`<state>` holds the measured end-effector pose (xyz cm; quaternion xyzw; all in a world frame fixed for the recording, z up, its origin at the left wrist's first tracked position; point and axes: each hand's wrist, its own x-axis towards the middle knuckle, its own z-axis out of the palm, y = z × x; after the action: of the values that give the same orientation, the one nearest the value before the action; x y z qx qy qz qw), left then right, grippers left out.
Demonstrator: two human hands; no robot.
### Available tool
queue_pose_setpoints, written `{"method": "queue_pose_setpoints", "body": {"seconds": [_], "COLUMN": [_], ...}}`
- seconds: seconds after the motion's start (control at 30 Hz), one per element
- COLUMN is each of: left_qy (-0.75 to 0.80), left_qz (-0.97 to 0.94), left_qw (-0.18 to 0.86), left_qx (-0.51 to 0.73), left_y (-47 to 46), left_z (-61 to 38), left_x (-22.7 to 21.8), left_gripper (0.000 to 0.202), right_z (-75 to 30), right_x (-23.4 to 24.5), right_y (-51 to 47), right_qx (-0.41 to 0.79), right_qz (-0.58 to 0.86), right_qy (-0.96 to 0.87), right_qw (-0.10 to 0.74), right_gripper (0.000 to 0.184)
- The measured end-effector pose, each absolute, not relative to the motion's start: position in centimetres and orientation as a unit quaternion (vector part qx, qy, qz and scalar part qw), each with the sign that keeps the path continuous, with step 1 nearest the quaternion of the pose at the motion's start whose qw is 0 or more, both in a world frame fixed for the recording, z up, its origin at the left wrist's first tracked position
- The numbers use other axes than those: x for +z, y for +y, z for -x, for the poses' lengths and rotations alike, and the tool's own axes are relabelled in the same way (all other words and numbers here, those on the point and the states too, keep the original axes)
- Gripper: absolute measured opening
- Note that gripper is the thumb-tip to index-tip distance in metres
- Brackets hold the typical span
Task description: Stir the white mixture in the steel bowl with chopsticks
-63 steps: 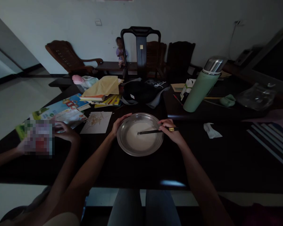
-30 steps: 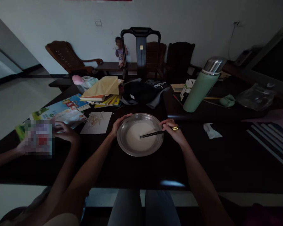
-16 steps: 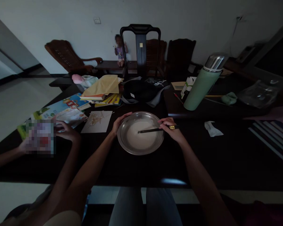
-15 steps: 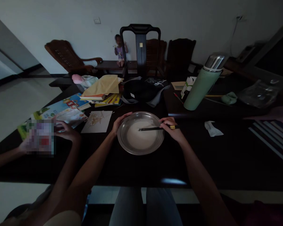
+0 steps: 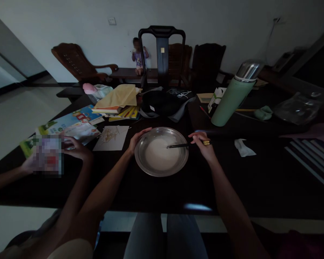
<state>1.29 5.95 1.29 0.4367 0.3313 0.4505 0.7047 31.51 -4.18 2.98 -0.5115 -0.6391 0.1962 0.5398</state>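
A round metal basin (image 5: 140, 163) stands on the dark table, with a pale, milky liquid (image 5: 159, 156) in its bottom. My left hand (image 5: 136, 141) curves around the basin's left rim and steadies it. Between the closed fingers of my right hand (image 5: 202, 142) is a pair of black chopsticks (image 5: 178, 145) with gold bands. Their tips reach over the basin into the liquid, pointing left. My right hand itself is just outside the basin's right rim.
Left of the basin lies white paper (image 5: 118, 142) with small pale sticks. Another person's hand (image 5: 77, 147) holds a blurred packet. Books (image 5: 118, 109) and a black bag (image 5: 162, 102) lie behind. A green thermos (image 5: 229, 102) and crumpled tissue (image 5: 243, 148) are to the right.
My right hand has shifted right, drawing the chopsticks' tips from the middle of the liquid a little rightward. My left hand stays on the rim.
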Motion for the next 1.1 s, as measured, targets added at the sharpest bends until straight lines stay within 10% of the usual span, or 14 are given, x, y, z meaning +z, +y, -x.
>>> {"method": "queue_pose_setpoints", "body": {"seconds": [1.1], "left_qy": [0.328], "left_qz": [-0.444], "left_qw": [0.701], "left_qx": [0.452], "left_y": [6.15], "left_z": [-1.14], "left_x": [0.98], "left_gripper": [0.047], "right_z": [-31.04], "right_x": [2.63], "right_y": [-4.02], "right_qx": [0.202], "right_qz": [0.501], "right_qy": [-0.674], "right_qw": [0.504], "right_gripper": [0.036]}}
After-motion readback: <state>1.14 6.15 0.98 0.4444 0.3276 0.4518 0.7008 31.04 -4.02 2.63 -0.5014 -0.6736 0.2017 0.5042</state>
